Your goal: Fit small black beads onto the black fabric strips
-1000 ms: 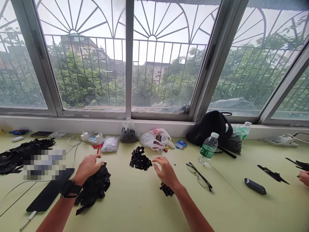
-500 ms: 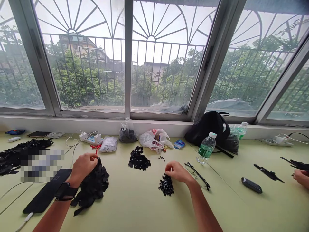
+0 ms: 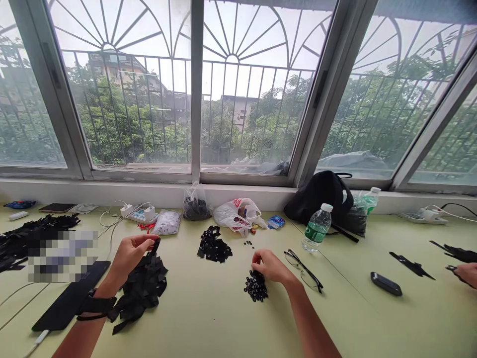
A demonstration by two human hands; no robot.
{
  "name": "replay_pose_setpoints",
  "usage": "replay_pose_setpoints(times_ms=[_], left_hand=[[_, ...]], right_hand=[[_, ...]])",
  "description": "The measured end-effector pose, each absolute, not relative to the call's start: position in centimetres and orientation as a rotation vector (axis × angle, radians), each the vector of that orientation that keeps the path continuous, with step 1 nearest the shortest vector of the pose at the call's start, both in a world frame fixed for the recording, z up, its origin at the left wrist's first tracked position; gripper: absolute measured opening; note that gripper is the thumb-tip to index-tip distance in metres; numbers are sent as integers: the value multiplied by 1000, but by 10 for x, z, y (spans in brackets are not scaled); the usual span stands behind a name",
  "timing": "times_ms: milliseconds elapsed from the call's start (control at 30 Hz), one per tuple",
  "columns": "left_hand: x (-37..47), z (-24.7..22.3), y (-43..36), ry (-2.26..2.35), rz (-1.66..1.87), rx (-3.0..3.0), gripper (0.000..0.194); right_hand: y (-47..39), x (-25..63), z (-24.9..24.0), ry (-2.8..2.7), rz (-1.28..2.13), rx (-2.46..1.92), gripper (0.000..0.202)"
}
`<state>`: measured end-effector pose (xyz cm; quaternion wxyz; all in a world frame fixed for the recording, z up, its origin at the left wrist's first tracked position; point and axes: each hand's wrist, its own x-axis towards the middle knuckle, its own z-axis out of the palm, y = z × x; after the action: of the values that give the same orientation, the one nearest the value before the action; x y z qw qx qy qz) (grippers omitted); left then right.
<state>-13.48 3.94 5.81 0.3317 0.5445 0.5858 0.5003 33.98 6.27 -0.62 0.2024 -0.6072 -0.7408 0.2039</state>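
Observation:
My left hand (image 3: 131, 253) pinches a black fabric strip (image 3: 155, 246) between thumb and fingertips. The strip hangs just above the far end of a heap of black strips (image 3: 143, 288). My right hand (image 3: 271, 264) rests at the upper edge of a pile of small black rings (image 3: 255, 287). Its fingers are closed together, and whatever is between the tips is hidden. Between the hands, farther back, lies a smaller pile of black pieces (image 3: 214, 246) with small shiny spots on them. A few loose rings (image 3: 249, 243) lie beyond my right hand.
Glasses (image 3: 303, 270) and a water bottle (image 3: 317, 227) stand right of my right hand. Along the window lie plastic bags (image 3: 238, 215), a black bag (image 3: 316, 196) and chargers with cables (image 3: 137, 213). A power bank (image 3: 70, 298) lies left. Another person's hand (image 3: 466, 273) shows at far right.
My left hand has moved slightly right and now holds up a black strip clear of the heap. My right hand has barely shifted at the ring pile.

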Motion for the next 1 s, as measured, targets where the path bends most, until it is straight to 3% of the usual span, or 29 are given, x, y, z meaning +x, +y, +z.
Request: replay_pose_setpoints(times_ms=[300, 467, 633, 1000], left_hand=[[-58, 64, 32, 1062, 1349, 1300, 53], [-22, 35, 33, 973, 1225, 1268, 42], [-2, 11, 28, 990, 1153, 1265, 43], [4, 2, 21, 955, 1115, 1215, 38]], right_hand=[[58, 332, 11, -1907, 513, -1575, 16], [56, 327, 16, -1892, 511, -1501, 24], [54, 322, 19, -1903, 437, -1440, 26], [48, 318, 15, -2030, 702, -1436, 24]])
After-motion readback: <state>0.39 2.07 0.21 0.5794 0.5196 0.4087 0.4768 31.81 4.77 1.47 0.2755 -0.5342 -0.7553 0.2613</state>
